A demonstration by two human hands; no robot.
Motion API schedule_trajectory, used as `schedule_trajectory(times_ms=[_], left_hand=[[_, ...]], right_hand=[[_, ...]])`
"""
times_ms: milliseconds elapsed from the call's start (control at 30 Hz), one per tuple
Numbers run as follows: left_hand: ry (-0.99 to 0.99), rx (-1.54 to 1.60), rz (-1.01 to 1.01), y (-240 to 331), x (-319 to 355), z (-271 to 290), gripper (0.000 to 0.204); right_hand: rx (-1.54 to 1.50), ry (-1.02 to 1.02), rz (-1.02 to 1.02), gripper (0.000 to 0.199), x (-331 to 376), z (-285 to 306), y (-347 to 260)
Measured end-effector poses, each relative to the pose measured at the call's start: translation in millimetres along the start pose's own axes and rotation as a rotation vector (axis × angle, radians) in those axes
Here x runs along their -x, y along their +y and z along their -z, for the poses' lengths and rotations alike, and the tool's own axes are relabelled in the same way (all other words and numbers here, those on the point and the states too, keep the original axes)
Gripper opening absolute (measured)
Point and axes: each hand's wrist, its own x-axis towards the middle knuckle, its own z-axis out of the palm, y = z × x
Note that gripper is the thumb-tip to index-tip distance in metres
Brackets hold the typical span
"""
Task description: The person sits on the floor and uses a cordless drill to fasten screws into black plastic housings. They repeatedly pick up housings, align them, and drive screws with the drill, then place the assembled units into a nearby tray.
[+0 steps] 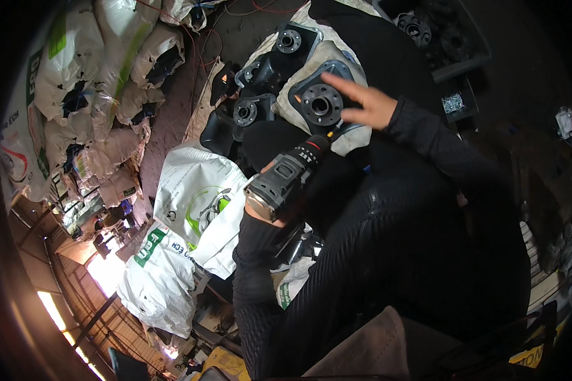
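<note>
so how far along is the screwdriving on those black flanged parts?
In hand: the left hand holds the cordless driver, bit at the edge of the flanged part that the right hand steadies. Whether its screws are in cannot be told. Three similar parts lie beside it; their state is unclear.

Head view. The left hand (264,206) grips a grey-and-black cordless driver (286,174), its bit pointing toward 1 o'clock at a dark metal flange plate (321,101) with a round central hub. The right hand (362,101), fingers spread flat, rests on that plate's 3 o'clock edge. Further flange plates lie at 10 o'clock (246,113) and 11 o'clock (289,41) of it, all on pale sacking. White printed sacks (200,197) lie at 9 o'clock of the driver; stacked filled sacks (102,70) occupy the upper left. Small fasteners (452,101) sit at 3 o'clock.
</note>
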Motion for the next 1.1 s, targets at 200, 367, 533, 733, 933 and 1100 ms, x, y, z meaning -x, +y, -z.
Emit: schedule_trajectory(times_ms=[200, 367, 533, 733, 933, 1100], left_hand=[[-0.037, 0.069, 0.072, -10, -43, -6, 0.05], [0.071, 0.296, -0.009, -12, -66, -12, 0.027], [-0.077, 0.61, 0.129, -19, -82, -21, 0.03], [-0.221, 1.106, 0.394, -24, -83, -36, 0.034], [-0.267, 1.753, 0.811, -25, -88, -42, 0.035], [-0.492, 1.149, 0.507, -28, -110, -45, 0.039]], right_hand=[[-0.24, 0.38, -0.451, 0.042, -34, -6, 56], [-0.001, 0.244, -0.501, 0.041, -31, -11, 55], [0.186, 0.189, -0.495, 0.034, -32, -11, 49], [0.344, 0.257, -0.452, 0.031, -34, -19, 47], [0.307, 0.183, -0.588, 0.027, -43, -10, 37], [0.343, 0.132, -0.63, 0.023, -47, -8, 36]])
